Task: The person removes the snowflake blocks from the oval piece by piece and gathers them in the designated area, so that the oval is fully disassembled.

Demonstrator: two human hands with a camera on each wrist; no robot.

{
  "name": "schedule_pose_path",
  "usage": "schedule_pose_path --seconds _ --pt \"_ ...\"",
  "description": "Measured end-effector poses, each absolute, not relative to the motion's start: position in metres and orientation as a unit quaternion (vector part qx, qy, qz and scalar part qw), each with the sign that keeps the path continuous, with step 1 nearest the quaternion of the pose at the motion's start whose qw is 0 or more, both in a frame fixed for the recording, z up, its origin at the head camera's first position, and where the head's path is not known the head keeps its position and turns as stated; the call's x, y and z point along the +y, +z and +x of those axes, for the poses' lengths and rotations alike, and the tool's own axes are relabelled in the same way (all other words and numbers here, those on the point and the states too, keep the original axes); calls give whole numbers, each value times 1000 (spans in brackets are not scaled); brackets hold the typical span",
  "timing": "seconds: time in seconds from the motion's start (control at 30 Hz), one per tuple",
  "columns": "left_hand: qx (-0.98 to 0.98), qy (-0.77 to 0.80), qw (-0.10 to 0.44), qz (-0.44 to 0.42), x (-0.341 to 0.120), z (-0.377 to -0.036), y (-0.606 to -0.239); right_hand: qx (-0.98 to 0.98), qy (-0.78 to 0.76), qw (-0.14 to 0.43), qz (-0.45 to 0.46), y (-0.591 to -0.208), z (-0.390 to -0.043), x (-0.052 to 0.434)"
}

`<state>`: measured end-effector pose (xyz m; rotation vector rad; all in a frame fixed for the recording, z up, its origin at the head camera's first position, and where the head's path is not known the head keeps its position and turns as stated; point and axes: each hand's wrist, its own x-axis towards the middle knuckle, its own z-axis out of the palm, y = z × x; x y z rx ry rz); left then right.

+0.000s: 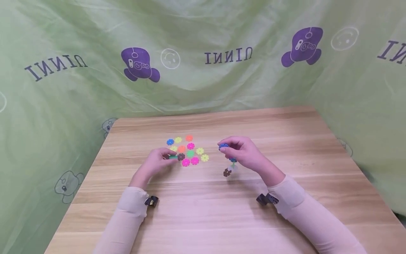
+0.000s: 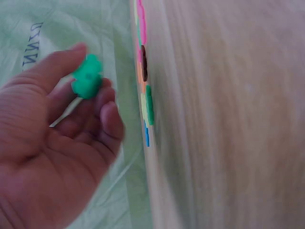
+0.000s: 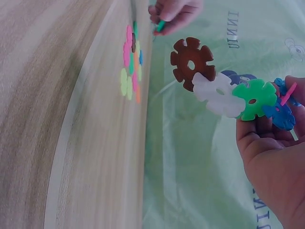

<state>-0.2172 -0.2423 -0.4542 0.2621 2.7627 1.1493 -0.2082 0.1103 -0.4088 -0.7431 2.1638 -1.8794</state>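
Note:
My left hand [image 1: 155, 163] pinches a green notched flower disc [image 2: 88, 77] between thumb and fingertips, at the left edge of a group of loose discs. In the left wrist view the green disc appears above the table surface. My right hand [image 1: 245, 151] grips a chain of interlocked discs by its blue end [image 1: 223, 145]. Down from the fingers the chain runs through a green disc [image 3: 255, 100] and a white disc [image 3: 221, 94] to a brown disc [image 3: 191, 62]. A pink disc [image 3: 289, 93] is slotted beside the blue ones, partly hidden by the fingers.
Loose discs lie flat left of centre, among them a brown one [image 1: 180, 157], a pink one [image 1: 195, 161], a yellow one [image 1: 204, 157] and an orange one [image 1: 189, 138]. The wooden table [image 1: 203, 215] meets a green printed curtain [image 1: 203, 88] at the back.

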Motion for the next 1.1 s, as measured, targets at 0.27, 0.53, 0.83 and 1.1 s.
schedule_pose_path --seconds 0.27,0.53,0.83,1.1 --pt "930 336 106 103 -247 -221 -463 731 -630 89 -247 -415 -203 111" --pt "935 311 111 131 -244 -227 -467 743 -625 84 -223 -419 -198 114" --pt "936 311 105 128 -249 -225 -466 747 -620 89 -224 -418 -202 106" --pt "934 325 101 108 -257 -218 -463 740 -612 97 -260 -413 -208 94"
